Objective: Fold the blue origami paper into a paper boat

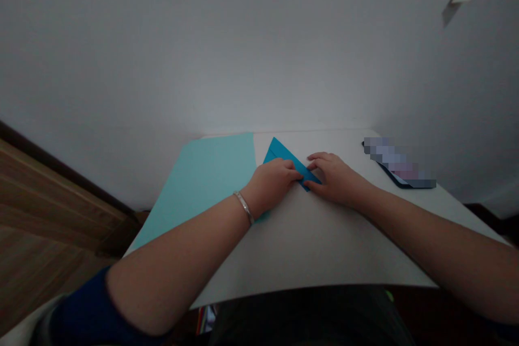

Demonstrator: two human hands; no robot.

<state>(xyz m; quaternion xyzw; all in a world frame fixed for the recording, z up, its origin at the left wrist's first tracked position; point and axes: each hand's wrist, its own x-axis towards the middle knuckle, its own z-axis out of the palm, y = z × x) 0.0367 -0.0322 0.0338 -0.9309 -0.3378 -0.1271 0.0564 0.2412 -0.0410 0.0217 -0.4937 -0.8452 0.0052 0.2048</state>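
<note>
A blue sheet of paper [279, 148], folded to a pointed shape with a crease near its upper left corner, lies on the white table. My left hand [273, 181] rests across it, fingers closed together and pressing near its lower edge; part of the paper is hidden beneath. Around the paper's right corner is my right hand [336, 175], thumb at the lower edge and index finger at the upper one, with the other fingers slightly spread. A silvery bracelet [244, 207] circles my left wrist.
A pale turquoise sheet [203, 184] covers the left part of the white table [316, 248]. Toward the right edge lies a dark-rimmed flat device [399, 175], its face blurred out. Behind the table rises a plain wall [259, 54]; wooden furniture [60, 200] stands at left.
</note>
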